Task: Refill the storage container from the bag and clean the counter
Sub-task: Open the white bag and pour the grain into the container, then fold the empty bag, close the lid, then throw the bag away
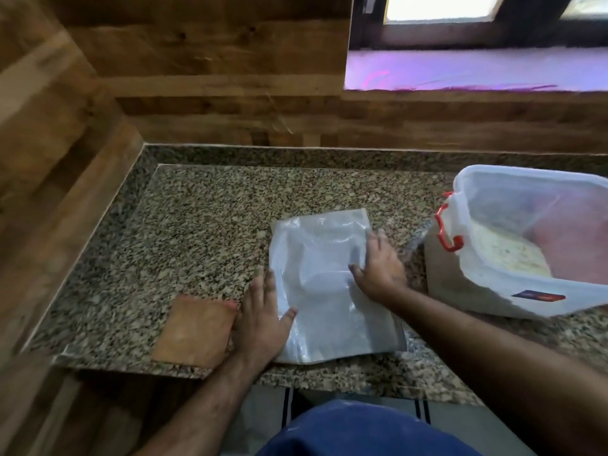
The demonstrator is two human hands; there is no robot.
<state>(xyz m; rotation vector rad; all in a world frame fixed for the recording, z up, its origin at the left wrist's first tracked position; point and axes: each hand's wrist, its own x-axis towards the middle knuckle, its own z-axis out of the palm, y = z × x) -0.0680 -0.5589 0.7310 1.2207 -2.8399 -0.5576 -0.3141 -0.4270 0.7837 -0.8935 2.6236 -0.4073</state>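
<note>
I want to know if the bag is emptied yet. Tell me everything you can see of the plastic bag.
The plastic bag is clear, thin and crinkled, lying flat and apparently empty on the granite counter near its front edge. The left hand presses its left edge, the right hand its right side. It lies between the brown cloth and the storage container.

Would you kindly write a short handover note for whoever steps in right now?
Left hand: open, flat on the left edge of the clear bag.
Right hand: open, pressing the bag's right side.
The bag lies flat on the granite counter and looks emptied.
Storage container: right of the bag, lid off, pale grains inside.
Brown cloth: left of the bag.
Done, apparently: pouring.
Left: remove the bag, close the container, wipe the counter.
</note>
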